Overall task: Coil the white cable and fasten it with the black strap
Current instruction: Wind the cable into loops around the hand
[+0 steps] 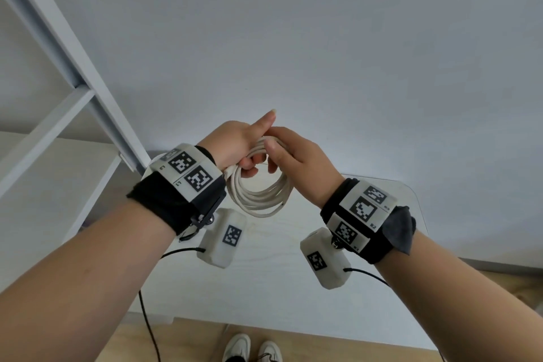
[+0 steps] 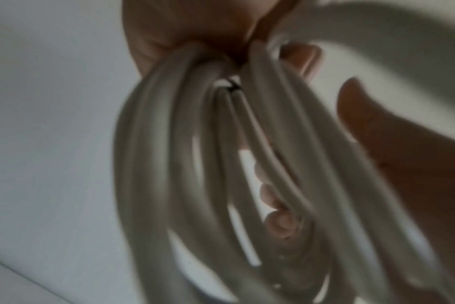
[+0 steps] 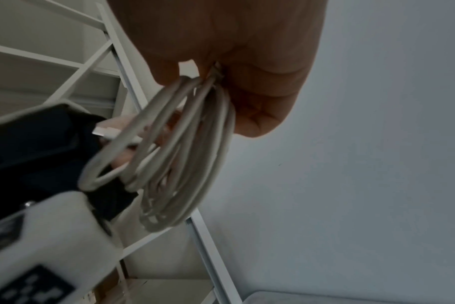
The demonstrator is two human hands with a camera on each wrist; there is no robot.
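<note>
The white cable (image 1: 258, 197) hangs as a coil of several loops above the table. My left hand (image 1: 235, 144) grips the coil's top with curled fingers, its index finger pointing out straight. My right hand (image 1: 293, 153) meets it from the right and pinches the same bunch of strands between thumb and fingers. In the left wrist view the loops (image 2: 169, 164) fan out below my palm, and a small black piece (image 2: 233, 87), perhaps the strap, shows between the strands. The right wrist view shows the coil (image 3: 195, 154) dropping from my right hand (image 3: 234, 41), with a white plug end (image 3: 109, 131) near the left wrist.
A white table (image 1: 264, 288) lies under the hands, against a pale wall. A white shelf frame (image 1: 58, 38) stands at the left. Thin black sensor wires (image 1: 147, 317) trail from the wrist units. Wooden floor and my shoes (image 1: 252, 347) show below the table edge.
</note>
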